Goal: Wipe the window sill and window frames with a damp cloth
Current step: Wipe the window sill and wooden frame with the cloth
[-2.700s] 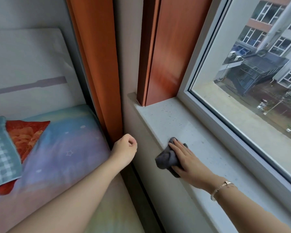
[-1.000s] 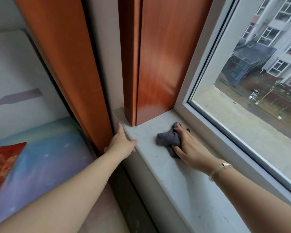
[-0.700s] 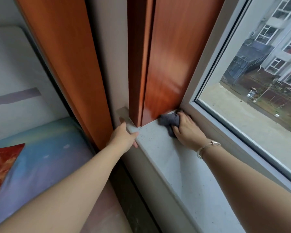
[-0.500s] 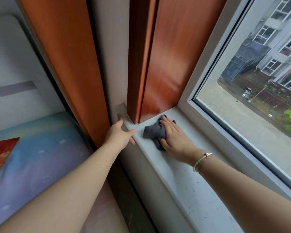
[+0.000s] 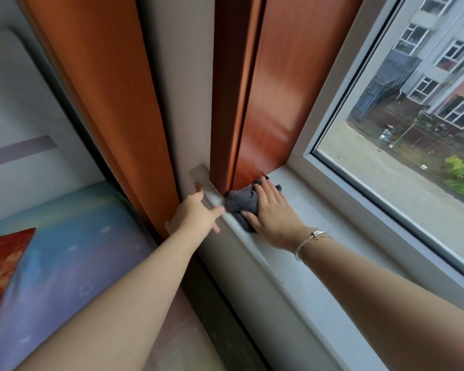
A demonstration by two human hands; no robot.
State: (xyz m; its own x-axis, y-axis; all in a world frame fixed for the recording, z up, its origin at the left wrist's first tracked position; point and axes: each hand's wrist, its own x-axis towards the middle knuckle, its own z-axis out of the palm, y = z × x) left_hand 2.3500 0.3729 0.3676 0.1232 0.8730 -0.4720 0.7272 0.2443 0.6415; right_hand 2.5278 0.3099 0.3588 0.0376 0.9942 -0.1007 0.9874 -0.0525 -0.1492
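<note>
A crumpled grey cloth [image 5: 239, 203] lies on the pale speckled window sill [image 5: 319, 269], at its far end against the foot of the red-brown wooden side panel [image 5: 273, 103]. My right hand [image 5: 272, 211] presses flat on the cloth with straight fingers. My left hand [image 5: 196, 216] rests on the sill's front edge and corner, fingers extended, right beside the cloth. The white window frame [image 5: 340, 191] runs along the sill's right side under the glass.
An orange-brown curtain [image 5: 105, 89] hangs left of the sill. Below left lies a bed with a blue patterned cover [image 5: 65, 236] and a red cushion [image 5: 3, 261]. A dark gap [image 5: 225, 303] separates bed and wall.
My right hand has slid the cloth back and forth at the sill's far end and now has it at the front corner by the wooden panel. My left hand stayed on the sill's edge.
</note>
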